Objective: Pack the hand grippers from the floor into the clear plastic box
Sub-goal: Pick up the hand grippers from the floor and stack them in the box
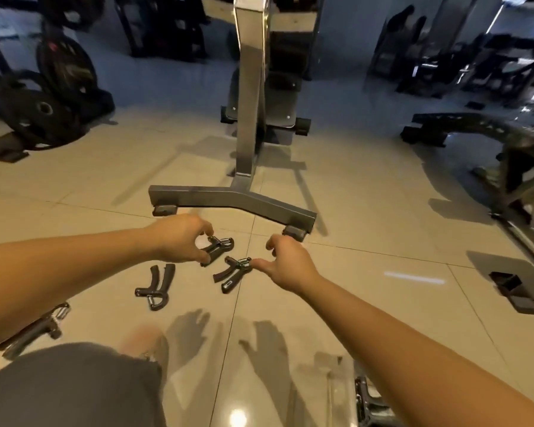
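Several black hand grippers lie on the beige tiled floor. My left hand (182, 237) pinches the far one (218, 248) between thumb and fingers. My right hand (285, 261) reaches down beside a second gripper (233, 272), its thumb touching the metal spring end, fingers curled above it. A third gripper (156, 288) lies free to the left. Another (39, 329) lies partly under my left forearm. The clear plastic box (341, 392) stands at the bottom edge, under my right forearm, with a gripper (367, 402) inside.
A steel machine stand (235, 200) with rubber feet sits just beyond the hands. Weight plates (47, 109) lean at the far left. A bench frame (512, 167) and a small black bracket (517, 291) are on the right. My knee (74, 386) fills the lower left.
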